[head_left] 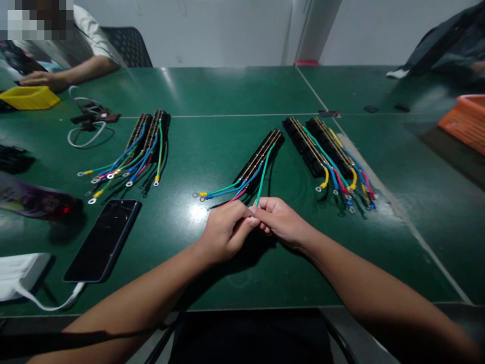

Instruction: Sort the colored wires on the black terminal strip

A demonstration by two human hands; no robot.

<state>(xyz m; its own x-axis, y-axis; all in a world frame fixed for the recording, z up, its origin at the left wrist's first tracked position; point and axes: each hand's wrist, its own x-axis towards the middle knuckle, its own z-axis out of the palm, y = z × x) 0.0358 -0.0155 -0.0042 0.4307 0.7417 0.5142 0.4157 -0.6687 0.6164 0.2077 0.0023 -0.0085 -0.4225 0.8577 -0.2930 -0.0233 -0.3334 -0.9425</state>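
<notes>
A black terminal strip with brass-coloured contacts lies slantwise in front of me, with green, blue and red wires coming from its near end. One green wire runs from it down into my fingers. My right hand is closed around this wire close to its end. Pressed against the right fingertips, my left hand pinches at the same wire end, which the fingers mostly hide. Ring lugs on other wires of this strip rest on the table to the left of my hands.
Two wired strips lie left and two more right. At the left are a phone on a cable, a white box, a bottle and a yellow bin. An orange basket stands right. Another person's arm rests across the table.
</notes>
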